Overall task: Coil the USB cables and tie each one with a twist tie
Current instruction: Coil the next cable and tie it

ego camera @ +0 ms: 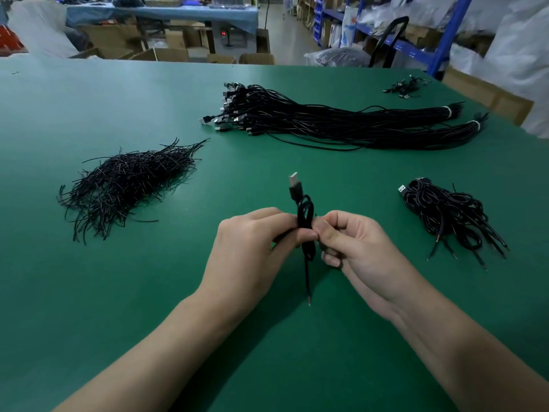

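Observation:
A coiled black USB cable [303, 209] stands upright between my hands, its silver plug on top and its bare red-tipped end hanging down toward the green table [148, 292]. My left hand [252, 248] grips the coil around its middle. My right hand [353, 242] pinches something small and dark at the coil's right side; it looks like a twist tie but is mostly hidden by the fingers. A heap of black twist ties [124, 185] lies to the left. Two long bundles of uncoiled USB cables [326, 120] lie at the back. A pile of coiled cables [448, 215] sits on the right.
A few more cables [405, 87] lie at the table's far right corner. Beyond the table are cardboard boxes [172, 53], a blue-covered bench [163, 13] and blue shelving [445, 34] on the right.

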Demonstrator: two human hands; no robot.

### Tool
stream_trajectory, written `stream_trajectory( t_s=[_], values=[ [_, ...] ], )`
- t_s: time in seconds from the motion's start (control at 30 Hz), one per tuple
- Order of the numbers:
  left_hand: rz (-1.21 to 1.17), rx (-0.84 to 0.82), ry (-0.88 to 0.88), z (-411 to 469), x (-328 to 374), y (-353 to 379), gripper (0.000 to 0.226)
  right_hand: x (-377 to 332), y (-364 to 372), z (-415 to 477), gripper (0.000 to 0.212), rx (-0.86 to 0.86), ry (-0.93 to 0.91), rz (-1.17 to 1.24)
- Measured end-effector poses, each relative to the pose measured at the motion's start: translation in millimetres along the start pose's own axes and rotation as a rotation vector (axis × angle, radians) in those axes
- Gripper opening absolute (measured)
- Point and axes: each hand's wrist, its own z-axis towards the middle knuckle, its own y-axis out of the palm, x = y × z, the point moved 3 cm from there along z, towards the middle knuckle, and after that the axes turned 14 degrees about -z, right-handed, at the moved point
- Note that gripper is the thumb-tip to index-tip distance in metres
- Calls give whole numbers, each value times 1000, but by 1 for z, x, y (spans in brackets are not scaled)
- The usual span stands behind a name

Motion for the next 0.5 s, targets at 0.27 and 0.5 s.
stream_trajectory(
  t_s=[0.27,0.5],
  values=[
    [297,50,473,3,7,-3,18,1,3,-1,5,-163,152,316],
    [-301,46,-263,4,-10,0,20,-8,-6,-3,31,123,-45,-208]
  ],
)
